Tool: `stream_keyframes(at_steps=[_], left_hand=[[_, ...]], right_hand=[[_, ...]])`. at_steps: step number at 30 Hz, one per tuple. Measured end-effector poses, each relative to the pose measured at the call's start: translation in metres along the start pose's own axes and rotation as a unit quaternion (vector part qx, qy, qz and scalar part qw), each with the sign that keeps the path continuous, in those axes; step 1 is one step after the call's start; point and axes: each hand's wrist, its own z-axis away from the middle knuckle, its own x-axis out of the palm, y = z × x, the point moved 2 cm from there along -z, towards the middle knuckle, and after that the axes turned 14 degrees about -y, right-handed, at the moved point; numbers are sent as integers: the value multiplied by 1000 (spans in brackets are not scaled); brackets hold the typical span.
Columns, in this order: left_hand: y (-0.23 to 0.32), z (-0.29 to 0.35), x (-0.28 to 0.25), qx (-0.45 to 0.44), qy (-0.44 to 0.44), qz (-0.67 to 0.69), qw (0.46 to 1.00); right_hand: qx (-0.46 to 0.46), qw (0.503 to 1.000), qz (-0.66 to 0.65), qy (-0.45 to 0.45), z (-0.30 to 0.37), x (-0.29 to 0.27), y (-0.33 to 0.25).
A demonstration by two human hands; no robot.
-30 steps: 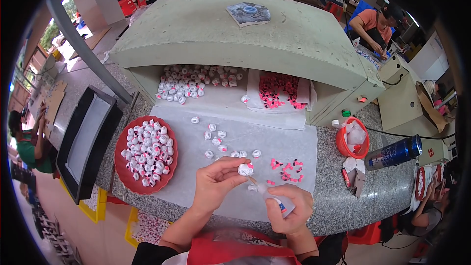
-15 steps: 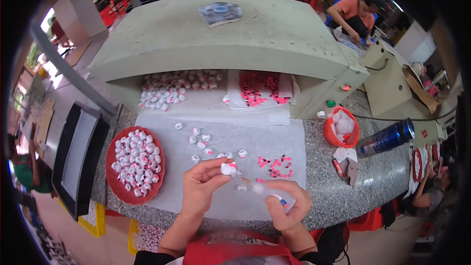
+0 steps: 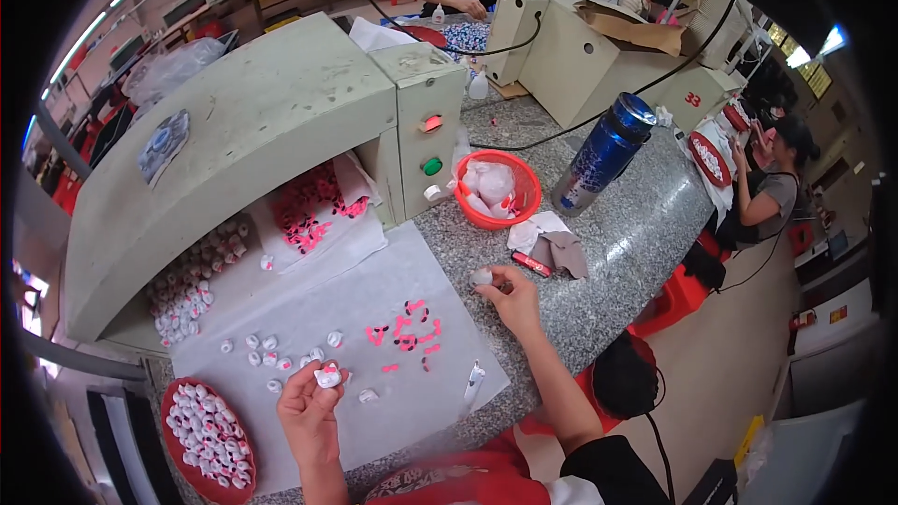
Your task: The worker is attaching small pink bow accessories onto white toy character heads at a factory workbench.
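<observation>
Between the thumb and fingers of my left hand [image 3: 311, 404] is a small white figure [image 3: 327, 375] with a pink-red mark, raised above the white paper sheet [image 3: 393, 271]. My right hand [image 3: 513, 299] is closed in a pinch on a small whitish piece [image 3: 482, 277], over the granite tabletop right of the sheet; its exact kind is unclear. A squeeze bottle [image 3: 475, 382] lies on the sheet's right part. Near my left hand are several loose white figures [image 3: 270, 342]. Small pink and dark pieces [image 3: 406, 342] lie scattered between my hands.
A red bowl [image 3: 245, 444] of white figures stands at lower left. Behind the sheet, a grey-green box-shaped machine [image 3: 271, 93] holds more figures and pink pieces. An orange-red basket [image 3: 534, 189], a blue bottle [image 3: 603, 154] and a grey cloth [image 3: 565, 254] stand or lie rightward. Other people sit beyond.
The view has swung right. My right hand has let go of the squeeze bottle, now on the sheet, and moved right, pinching a whitish piece. My left hand still holds the figure.
</observation>
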Motion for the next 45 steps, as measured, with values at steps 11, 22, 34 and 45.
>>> stream_keyframes(at_steps=[11,22,34,45], left_hand=[[-1,-7,8,-18,2,-7,1000],[1,0,4,-13,16,2,1000],[5,10,-9,8,34,11,999],[4,8,-11,10,37,18,999]], right_hand=[[-157,909,368,117,-5,-60,-5],[-65,981,-169,-70,29,-45,-60],[-113,918,374,63,23,-38,-93],[-85,873,481,-19,2,-41,-104]])
